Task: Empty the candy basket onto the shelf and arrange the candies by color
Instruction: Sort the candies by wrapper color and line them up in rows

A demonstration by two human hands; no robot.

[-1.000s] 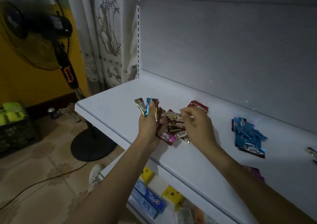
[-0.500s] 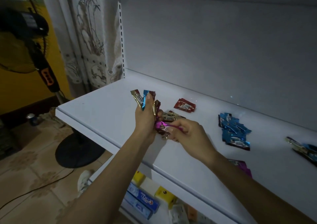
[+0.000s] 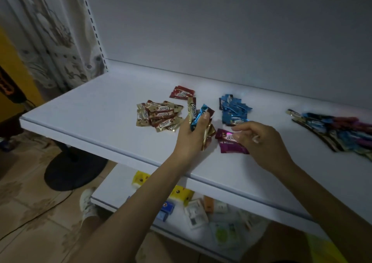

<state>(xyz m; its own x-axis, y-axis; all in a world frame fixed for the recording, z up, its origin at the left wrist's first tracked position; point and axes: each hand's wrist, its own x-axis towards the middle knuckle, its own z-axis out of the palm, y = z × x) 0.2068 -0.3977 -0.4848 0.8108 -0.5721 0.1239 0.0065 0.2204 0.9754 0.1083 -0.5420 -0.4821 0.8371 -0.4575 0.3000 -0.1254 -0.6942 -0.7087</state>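
a: where do the candies sit?
b: i see the blue pile (image 3: pixel 233 109) on the shelf (image 3: pixel 90 109). left of it lie a gold pile (image 3: pixel 159 115) and a red candy (image 3: pixel 181 92). well to its right is a mixed heap (image 3: pixel 338 129).
a: and the hands?
b: left hand (image 3: pixel 193 138), just left of the blue pile, has its fingers (image 3: pixel 205 116) clamped on a mixed bunch (image 3: pixel 198 115). right hand (image 3: pixel 261 142), just in front of that pile, pinches a purple candy (image 3: pixel 229 140) low at the shelf.
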